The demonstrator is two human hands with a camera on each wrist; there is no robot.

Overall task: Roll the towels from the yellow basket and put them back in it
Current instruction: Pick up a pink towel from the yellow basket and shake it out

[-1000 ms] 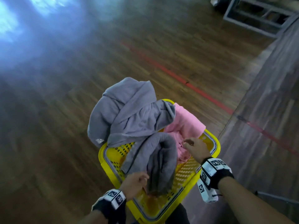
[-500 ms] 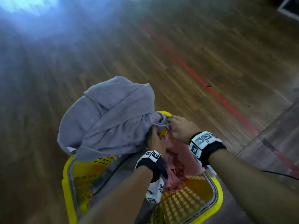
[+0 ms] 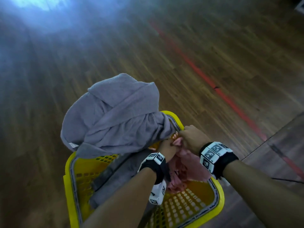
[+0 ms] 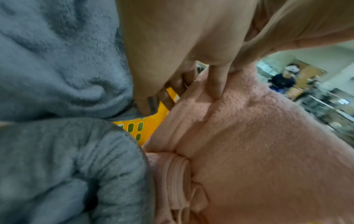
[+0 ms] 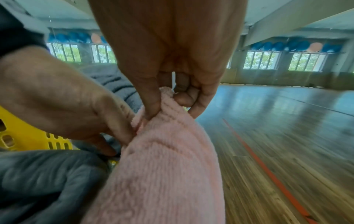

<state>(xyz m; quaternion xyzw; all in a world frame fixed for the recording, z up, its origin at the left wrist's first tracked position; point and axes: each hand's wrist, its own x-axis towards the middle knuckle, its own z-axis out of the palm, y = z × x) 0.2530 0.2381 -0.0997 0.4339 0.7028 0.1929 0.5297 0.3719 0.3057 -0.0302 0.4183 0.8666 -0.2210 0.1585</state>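
Over the far-left rim of the yellow perforated plastic basket (image 3: 85,170) a pale grey terry towel (image 3: 115,116) is heaped, with a darker grey towel (image 3: 118,171) inside beneath it. A pink fluffy towel (image 3: 190,165) lies in the right side. The left hand (image 3: 166,148) and right hand (image 3: 192,139) sit side by side at its far end, pinching it. On the wooden plank floor (image 3: 213,63) beyond, a red tape line (image 3: 230,99) runs to the right.

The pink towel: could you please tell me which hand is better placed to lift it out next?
Right, probably. The right hand pinches the pink towel by its top edge on the open side; the left hand grips it too but sits wedged against the grey towel.
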